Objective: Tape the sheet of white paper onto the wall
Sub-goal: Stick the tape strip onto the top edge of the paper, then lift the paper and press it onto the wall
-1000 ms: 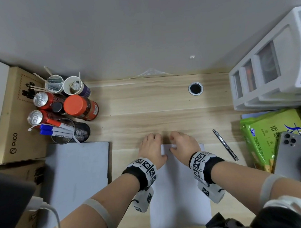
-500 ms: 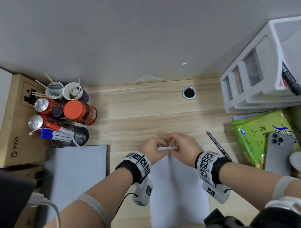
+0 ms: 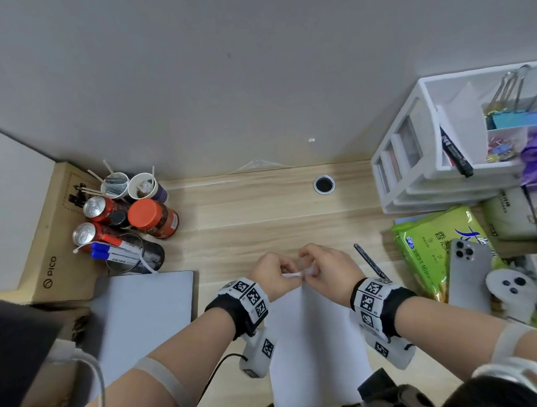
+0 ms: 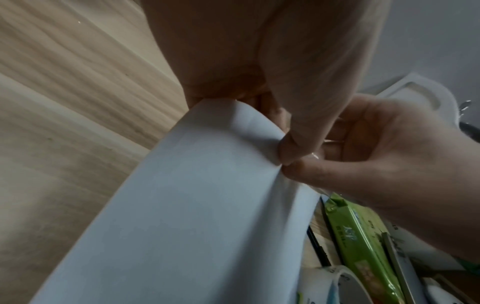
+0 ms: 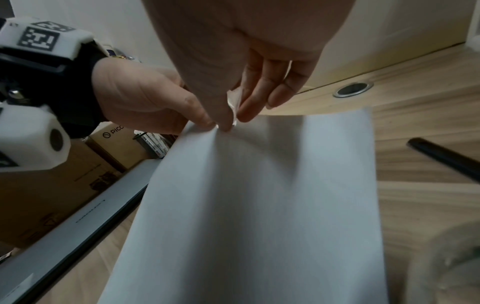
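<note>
Near the cable hole [image 3: 323,184] in the pale wooden worktop [image 3: 261,221], the thin white sheet of paper [image 3: 317,338] has its top edge lifted while the rest lies flat. Both the left hand [image 3: 271,274] and the right hand [image 3: 327,269] have their grip closed in a pinch on that edge's middle, with a crumpled clear piece of tape [image 5: 233,100] in the right fingers. Light and floppy, the sheet buckles between the pinches and probably creases easily; holding the top corners should keep it flatter against the grey wall [image 3: 257,82].
</note>
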Demonstrator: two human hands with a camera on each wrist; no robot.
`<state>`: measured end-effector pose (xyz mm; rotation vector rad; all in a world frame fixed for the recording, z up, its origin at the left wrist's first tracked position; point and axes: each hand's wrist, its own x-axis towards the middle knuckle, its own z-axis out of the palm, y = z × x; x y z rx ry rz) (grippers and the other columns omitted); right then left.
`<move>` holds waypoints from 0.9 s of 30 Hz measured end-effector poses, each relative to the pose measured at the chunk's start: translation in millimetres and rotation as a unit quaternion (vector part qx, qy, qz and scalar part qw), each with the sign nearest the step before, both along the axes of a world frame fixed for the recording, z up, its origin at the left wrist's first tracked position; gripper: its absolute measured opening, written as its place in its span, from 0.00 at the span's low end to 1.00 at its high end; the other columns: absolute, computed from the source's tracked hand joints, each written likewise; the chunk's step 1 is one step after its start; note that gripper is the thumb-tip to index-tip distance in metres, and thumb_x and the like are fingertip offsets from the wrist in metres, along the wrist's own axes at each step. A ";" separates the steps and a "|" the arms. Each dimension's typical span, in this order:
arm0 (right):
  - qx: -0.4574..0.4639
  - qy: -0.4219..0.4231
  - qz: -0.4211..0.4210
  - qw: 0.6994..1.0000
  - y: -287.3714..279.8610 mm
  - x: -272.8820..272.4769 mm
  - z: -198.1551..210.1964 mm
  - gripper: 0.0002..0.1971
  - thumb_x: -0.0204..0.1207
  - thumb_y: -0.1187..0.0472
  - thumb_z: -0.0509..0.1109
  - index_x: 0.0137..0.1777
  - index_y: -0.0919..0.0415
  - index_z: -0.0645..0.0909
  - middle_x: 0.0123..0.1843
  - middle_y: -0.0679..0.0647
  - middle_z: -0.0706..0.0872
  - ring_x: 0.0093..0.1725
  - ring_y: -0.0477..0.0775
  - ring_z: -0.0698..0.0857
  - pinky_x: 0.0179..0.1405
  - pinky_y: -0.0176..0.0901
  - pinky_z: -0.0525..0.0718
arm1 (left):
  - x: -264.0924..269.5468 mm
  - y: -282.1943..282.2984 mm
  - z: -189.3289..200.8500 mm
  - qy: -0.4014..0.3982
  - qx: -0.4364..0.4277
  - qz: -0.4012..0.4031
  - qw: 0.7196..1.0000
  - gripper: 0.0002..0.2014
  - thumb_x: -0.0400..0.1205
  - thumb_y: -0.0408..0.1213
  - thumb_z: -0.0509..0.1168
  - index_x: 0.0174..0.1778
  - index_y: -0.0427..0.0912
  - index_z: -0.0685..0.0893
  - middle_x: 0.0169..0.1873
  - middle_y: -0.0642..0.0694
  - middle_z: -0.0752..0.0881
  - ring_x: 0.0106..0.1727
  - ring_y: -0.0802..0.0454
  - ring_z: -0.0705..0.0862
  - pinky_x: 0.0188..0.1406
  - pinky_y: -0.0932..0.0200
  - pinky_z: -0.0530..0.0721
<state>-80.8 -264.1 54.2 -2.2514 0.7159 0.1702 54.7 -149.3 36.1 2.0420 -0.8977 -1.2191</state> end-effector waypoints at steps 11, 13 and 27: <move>-0.054 -0.034 0.025 0.998 -6.4 -27.5 30.9 0.21 0.69 0.52 0.73 0.62 0.49 0.76 0.54 0.41 0.85 0.48 0.46 0.77 0.53 0.44 0.76 | -12.6 3.2 38.7 -0.009 -0.010 -0.035 0.999 0.11 0.62 0.44 0.69 0.31 0.40 0.87 0.27 0.48 0.82 0.29 0.53 0.76 0.31 0.57 0.76; -0.070 -0.035 0.050 0.996 -8.2 -31.3 37.6 0.18 0.68 0.50 0.73 0.59 0.47 0.78 0.49 0.40 0.86 0.53 0.47 0.76 0.56 0.47 0.74 | -14.2 4.7 46.2 -0.011 -0.016 -0.044 0.999 0.12 0.59 0.49 0.67 0.30 0.45 0.85 0.27 0.49 0.81 0.29 0.53 0.76 0.30 0.58 0.75; 0.062 -0.059 -0.005 0.996 -27.5 -26.0 72.0 0.08 0.75 0.53 0.71 0.35 0.49 0.83 0.32 0.41 0.85 0.35 0.38 0.82 0.42 0.38 0.81 | 1.0 -10.5 87.8 -0.093 -0.044 -0.040 0.994 0.06 0.69 0.43 0.70 0.30 0.45 0.85 0.28 0.49 0.85 0.29 0.57 0.79 0.33 0.56 0.82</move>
